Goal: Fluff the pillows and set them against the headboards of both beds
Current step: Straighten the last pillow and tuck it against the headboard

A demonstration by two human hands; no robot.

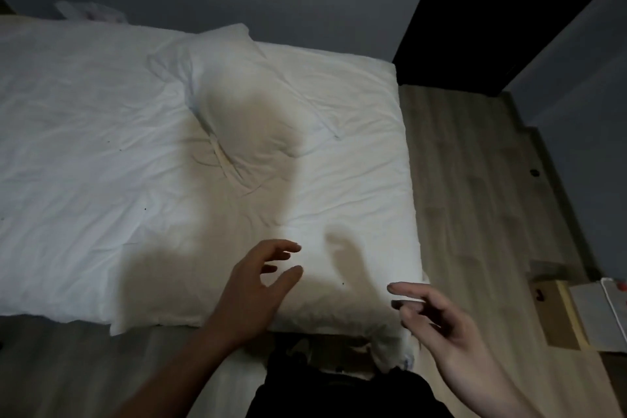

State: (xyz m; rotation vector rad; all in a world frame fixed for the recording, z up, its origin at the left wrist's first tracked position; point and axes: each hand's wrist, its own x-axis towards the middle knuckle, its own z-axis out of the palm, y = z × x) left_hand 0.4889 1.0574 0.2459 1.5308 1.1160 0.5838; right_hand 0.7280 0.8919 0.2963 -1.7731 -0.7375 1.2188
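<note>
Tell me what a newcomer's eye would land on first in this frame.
First the white pillow, lying crumpled and at an angle in the middle of the white bed, with the person's shadow falling across it. Next the two empty hands low in the frame: the left hand over the near edge of the bed and the right hand by its near corner, fingers loosely spread, holding nothing.

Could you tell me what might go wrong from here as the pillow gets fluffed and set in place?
Both hands, left and right, hover open and hold nothing, while the pillow lies across the bed, so a long lean may be needed. The pillow sits askew on the wrinkled sheet; dragging it could bunch the sheet further. The boxes on the floor beside the bed could trip a step sideways.
</note>
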